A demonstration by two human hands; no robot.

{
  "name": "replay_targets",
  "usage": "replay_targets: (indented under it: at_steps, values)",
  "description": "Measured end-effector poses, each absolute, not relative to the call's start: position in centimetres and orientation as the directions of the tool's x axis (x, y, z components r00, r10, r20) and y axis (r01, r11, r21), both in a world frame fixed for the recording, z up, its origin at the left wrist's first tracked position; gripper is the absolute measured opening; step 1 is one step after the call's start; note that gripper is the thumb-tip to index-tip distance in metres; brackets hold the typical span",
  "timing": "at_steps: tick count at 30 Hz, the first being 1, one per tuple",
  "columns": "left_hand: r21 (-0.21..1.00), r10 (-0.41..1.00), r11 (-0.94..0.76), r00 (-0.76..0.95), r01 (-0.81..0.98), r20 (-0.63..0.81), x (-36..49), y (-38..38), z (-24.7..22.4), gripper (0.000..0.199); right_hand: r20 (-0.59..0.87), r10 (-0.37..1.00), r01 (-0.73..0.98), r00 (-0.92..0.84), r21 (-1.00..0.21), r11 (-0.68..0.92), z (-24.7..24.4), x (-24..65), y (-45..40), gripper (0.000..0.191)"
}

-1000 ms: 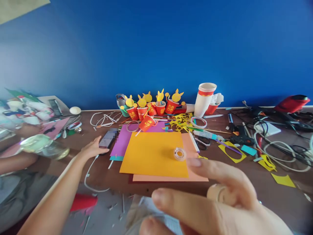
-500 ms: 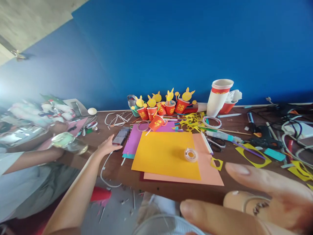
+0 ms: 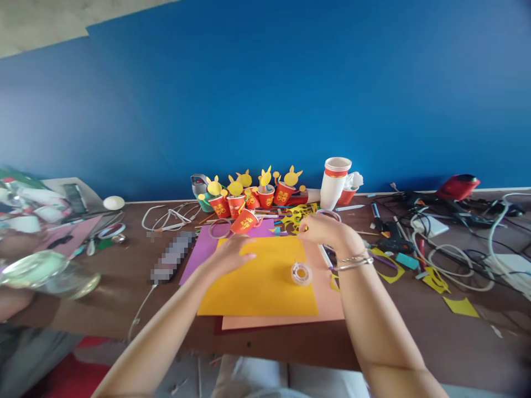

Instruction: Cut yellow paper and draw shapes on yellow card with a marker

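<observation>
My left hand [image 3: 229, 255] hovers over the left part of the orange-yellow paper sheet [image 3: 257, 293], its thumb apart from the fingers. Just beyond it a red paper cup [image 3: 244, 221] lies tipped over. My right hand [image 3: 326, 229], with bracelets at the wrist, reaches past the sheet's far right corner beside yellow paper scraps [image 3: 296, 215]. Its fingers are bent and partly hidden, so I cannot see whether they hold anything. A clear roll of tape [image 3: 301, 273] lies on the sheet between my forearms. Peach paper [image 3: 327, 298] and purple paper [image 3: 199, 246] stick out underneath.
Red cups with yellow rabbit-eared heads [image 3: 265, 193] stand at the back. Right of them is a stack of white cups [image 3: 333, 182]. A phone [image 3: 172, 257] with a cable lies left. A person's hand [image 3: 14, 301] is by a glass jar [image 3: 50, 276]. Cables [image 3: 468, 271] tangle at right.
My left hand has left the phone and moved right over the orange-yellow sheet. My right hand has gone from close to the camera to the far side of the sheet. The view has turned right.
</observation>
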State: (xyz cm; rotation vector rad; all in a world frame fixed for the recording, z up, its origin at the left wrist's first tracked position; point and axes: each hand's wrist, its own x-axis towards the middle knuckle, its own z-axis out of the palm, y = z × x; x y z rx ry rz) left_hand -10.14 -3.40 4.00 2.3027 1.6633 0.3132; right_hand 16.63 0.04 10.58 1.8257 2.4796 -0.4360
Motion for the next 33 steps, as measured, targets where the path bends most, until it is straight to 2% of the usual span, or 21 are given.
replay_targets:
  at_steps: [1,3,5,8,13,16,18,21,23,25,27,29,31,33]
  values:
    - [0.362,0.933,-0.335,0.361,0.870,-0.003,-9.0,-3.1,3.7,0.046,-0.273,0.907,0.944,-0.320,-0.169,0.283,10.0,16.3,0.7,0.014]
    - [0.379,0.899,-0.395,0.436,0.837,-0.025,-7.2,-2.7,2.8,0.058,-0.328,0.896,0.954,-0.298,-0.134,0.268,8.9,16.0,1.8,0.012]
    - [0.366,0.871,-0.427,0.484,0.827,-0.079,-5.9,-2.3,1.8,0.073,-0.305,0.922,0.971,-0.237,-0.103,0.216,8.1,16.3,2.3,0.016]
    - [0.349,0.854,-0.452,0.511,0.821,-0.095,-5.1,-2.2,0.1,0.082,-0.224,0.968,0.993,-0.112,-0.062,0.101,6.7,17.5,2.1,0.026]
    - [0.345,0.849,-0.518,0.520,0.783,0.095,-5.1,-2.8,-1.9,0.071,-0.141,0.990,0.997,-0.027,-0.081,0.016,4.6,19.1,-0.5,0.026]
    - [0.346,0.745,-0.663,0.629,0.663,0.222,-4.5,-3.5,-1.5,0.052,-0.128,0.992,0.997,0.004,-0.072,-0.013,3.5,19.2,-1.9,0.022]
    - [0.387,0.672,-0.728,0.699,0.565,0.243,-3.7,-4.3,-0.8,0.059,-0.147,0.989,0.998,0.017,-0.059,-0.026,3.0,19.0,-2.3,0.021]
    - [0.461,0.667,-0.708,0.722,0.536,0.184,-2.1,-5.3,-0.1,0.077,-0.100,0.995,0.996,0.012,-0.086,-0.021,2.6,19.0,-2.5,0.018]
    - [0.466,0.691,-0.674,0.712,0.574,0.122,-1.1,-5.7,0.0,0.078,-0.029,1.000,0.984,0.002,-0.178,-0.007,2.4,19.2,-2.4,0.012]
    - [0.446,0.711,-0.654,0.697,0.611,0.089,-0.5,-5.7,0.0,0.068,0.057,0.998,0.911,-0.026,-0.409,0.048,2.2,19.5,-2.2,0.008]
    - [0.439,0.730,-0.640,0.678,0.630,0.090,-0.2,-5.6,-0.3,0.052,0.089,0.994,0.677,-0.056,-0.729,0.103,1.8,19.9,-2.1,0.012]
    - [0.466,0.760,-0.611,0.640,0.640,0.117,-0.1,-5.4,-0.7,0.043,0.055,0.994,0.303,-0.098,-0.950,0.082,1.4,20.0,-2.1,0.021]
    - [0.502,0.790,-0.579,0.594,0.642,0.152,-0.1,-5.4,-1.3,0.044,0.010,0.989,-0.011,-0.146,-1.000,0.009,0.8,20.1,-2.3,0.029]
    - [0.519,0.807,-0.566,0.560,0.641,0.188,-0.2,-5.4,-1.9,0.047,-0.009,0.982,-0.184,-0.189,-0.982,-0.044,0.3,19.9,-2.4,0.032]
